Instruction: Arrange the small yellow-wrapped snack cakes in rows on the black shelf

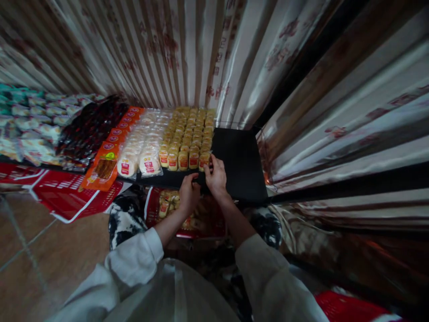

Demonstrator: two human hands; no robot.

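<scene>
- Your right hand (216,176) is reaching the front edge of the black shelf (239,156), mid-frame; its thumb and fingertips are touching the front packet at the right end of the yellow-wrapped packets (188,138), seemingly to steady or square it. You are showing too little of the grip to tell whether they are pinching it.
- Your left hand (190,193) is hovering just lower left of it, fingers curling loosely; whether it is holding anything, you cannot tell from here.
- The yellow-wrapped packets are standing in five columns at the centre, five in the front row, red labels facing you, probably so they are reading easily; the rows behind are blurring past a sure count.
- Left of them, clear-wrapped round white packets (150,163) are forming two columns.
- Further left, orange packets (99,170) are overlapping in one column, likely to save room while leaving their tops showing; dark glossy packets (90,127) are piling beside them, too tangled to count.
- Below your hands, lower centre, one red basket (201,234) is holding more yellow packets, uncountable behind your arms, presumably for easy reach.
</scene>
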